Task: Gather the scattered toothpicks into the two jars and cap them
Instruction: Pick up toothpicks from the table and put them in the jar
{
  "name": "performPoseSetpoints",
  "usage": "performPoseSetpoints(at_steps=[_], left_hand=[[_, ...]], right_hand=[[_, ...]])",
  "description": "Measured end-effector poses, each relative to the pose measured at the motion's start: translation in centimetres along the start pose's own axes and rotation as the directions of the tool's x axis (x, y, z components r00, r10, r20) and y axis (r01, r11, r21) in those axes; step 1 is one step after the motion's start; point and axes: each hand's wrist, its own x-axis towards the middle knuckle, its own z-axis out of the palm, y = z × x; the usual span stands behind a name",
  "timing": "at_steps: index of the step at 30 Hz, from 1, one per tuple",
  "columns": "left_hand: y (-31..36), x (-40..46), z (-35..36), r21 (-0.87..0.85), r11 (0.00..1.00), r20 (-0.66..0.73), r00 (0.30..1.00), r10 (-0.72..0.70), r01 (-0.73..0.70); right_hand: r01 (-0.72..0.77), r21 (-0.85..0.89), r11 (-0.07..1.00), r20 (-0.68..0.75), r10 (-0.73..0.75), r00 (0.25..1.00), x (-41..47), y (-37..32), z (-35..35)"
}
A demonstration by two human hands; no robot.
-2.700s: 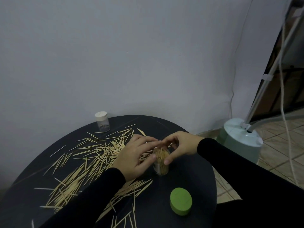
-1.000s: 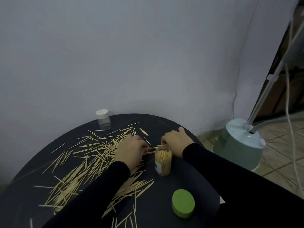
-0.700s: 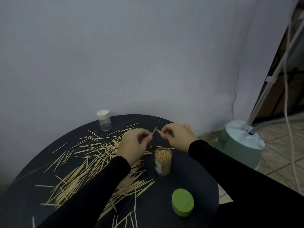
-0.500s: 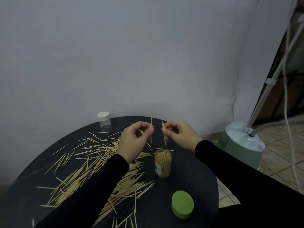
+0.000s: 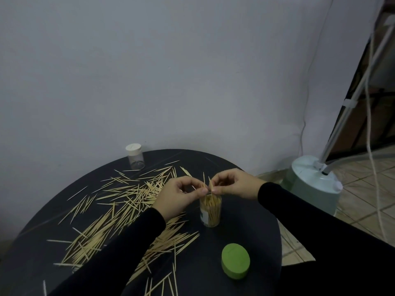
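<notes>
An open clear jar [image 5: 210,212], packed with toothpicks, stands upright near the middle of the round black table [image 5: 245,227]. Just above its mouth, my left hand [image 5: 178,197] and my right hand [image 5: 232,184] each pinch a few toothpicks upright, fingertips nearly touching. Several loose toothpicks [image 5: 119,210] lie spread over the table's left half. The green cap [image 5: 235,263] rests on the table in front of the jar. A second small clear jar [image 5: 135,156], with a white cap on it, stands at the table's far edge.
A grey wall rises right behind the table. To the right, on the tiled floor, stands a pale green round appliance base [image 5: 314,184] with a slanted pole and cords.
Both hands picked toothpicks off the table behind the jar, lifted them upright, and have come down together over the jar's mouth.
</notes>
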Motion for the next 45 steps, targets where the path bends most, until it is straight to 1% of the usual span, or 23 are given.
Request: performPoseSetpoints(at_steps=[4,6,9,12,14,16,18,20,23,25,28,29,31,32,34,35,36,37,39,40,42,44,45], left_hand=[[-0.7,0.0,-0.1,0.12,0.992,0.021,0.999,0.039,-0.041],[-1.0,0.0,-0.2,0.21,0.97,-0.012,0.992,0.127,-0.122],[-1.2,-0.5,-0.2,0.393,0.889,-0.017,0.965,0.26,-0.233],[-1.0,-1.1,0.2,0.507,0.785,0.082,0.927,0.366,-0.355],[-1.1,-1.5,0.4,0.582,0.705,0.146,0.905,0.399,-0.405],[-1.3,-1.8,0.6,0.632,0.642,0.178,0.888,0.424,-0.434],[-1.3,-2.1,0.6,0.655,0.597,0.212,0.871,0.444,-0.464],[-1.0,-2.1,0.6,0.654,0.592,0.226,0.868,0.442,-0.471],[-1.2,-1.9,0.2,0.669,0.582,0.207,0.868,0.452,-0.463],[-1.6,-1.7,-0.1,0.692,0.576,0.199,0.882,0.426,-0.435],[-2.2,-1.5,-0.2,0.727,0.523,0.248,0.88,0.404,-0.445],[-2.2,-1.5,-0.3,0.721,0.529,0.246,0.879,0.408,-0.448],[-2.2,-1.4,-0.4,0.685,0.589,0.194,0.886,0.42,-0.429],[-2.1,-1.3,-0.4,0.663,0.632,0.144,0.896,0.419,-0.402],[-2.2,-1.0,-0.6,0.642,0.698,0.028,0.92,0.392,-0.317],[-2.1,-0.9,-0.8,0.656,0.707,-0.021,0.93,0.368,-0.265],[-2.2,-0.7,-1.1,0.688,0.696,-0.045,0.944,0.326,-0.207],[-2.3,-0.5,-1.4,0.733,0.665,-0.04,0.966,0.255,-0.145],[-2.9,0.0,-2.1,0.82,0.57,0.017,0.997,0.077,-0.058],[-3.0,0.2,-2.5,0.848,0.528,0.046,0.999,0.016,-0.048],[-3.2,0.6,-3.0,0.878,0.476,0.089,0.994,-0.068,-0.046],[-3.3,0.8,-3.3,0.895,0.444,0.116,0.986,-0.122,-0.05],[-3.4,0.9,-3.4,0.901,0.43,0.129,0.983,-0.127,-0.063]], right_hand=[[-0.021,-0.056,0.998,0.026,0.023,0.999,-0.2,0.1,-0.4],[-0.013,-0.086,0.996,0.028,0.015,0.999,-0.3,0.1,-0.6],[-0.023,-0.105,0.994,0.054,0.029,0.998,-0.4,0.3,-0.9],[-0.071,-0.139,0.988,0.086,0.083,0.993,-0.4,0.4,-0.9],[-0.082,-0.198,0.977,0.109,0.105,0.988,-0.4,0.3,-0.7],[-0.072,-0.261,0.963,0.132,0.109,0.985,-0.4,-0.1,-0.6],[-0.06,-0.282,0.958,0.141,0.104,0.985,-0.4,-0.3,-0.6],[-0.064,-0.294,0.954,0.14,0.109,0.984,-0.4,-0.3,-0.6],[-0.088,-0.307,0.948,0.13,0.134,0.982,-0.4,-0.2,-0.6],[-0.097,-0.306,0.947,0.128,0.142,0.981,-0.4,-0.3,-0.5],[-0.119,-0.307,0.944,0.145,0.17,0.975,-0.3,-0.4,-0.5],[-0.136,-0.328,0.935,0.153,0.195,0.969,-0.3,-0.5,-0.4],[-0.177,-0.405,0.897,0.161,0.261,0.952,-0.2,-0.6,-0.3],[-0.189,-0.446,0.875,0.15,0.282,0.948,0.0,-0.6,-0.2],[-0.203,-0.494,0.845,0.104,0.289,0.952,0.3,-0.5,0.0],[-0.212,-0.5,0.839,0.068,0.283,0.957,0.6,-0.3,0.2],[-0.224,-0.512,0.829,0.022,0.273,0.962,0.8,-0.2,0.4],[-0.232,-0.544,0.806,-0.03,0.258,0.966,1.1,0.0,0.7],[-0.235,-0.642,0.73,-0.12,0.208,0.971,1.7,0.2,1.1],[-0.235,-0.689,0.686,-0.147,0.185,0.972,1.9,0.3,1.3],[-0.227,-0.77,0.596,-0.159,0.165,0.973,2.7,0.5,1.8],[-0.213,-0.828,0.518,-0.142,0.174,0.974,3.4,0.8,2.1],[-0.207,-0.846,0.491,-0.134,0.179,0.975,3.8,0.9,2.2]])
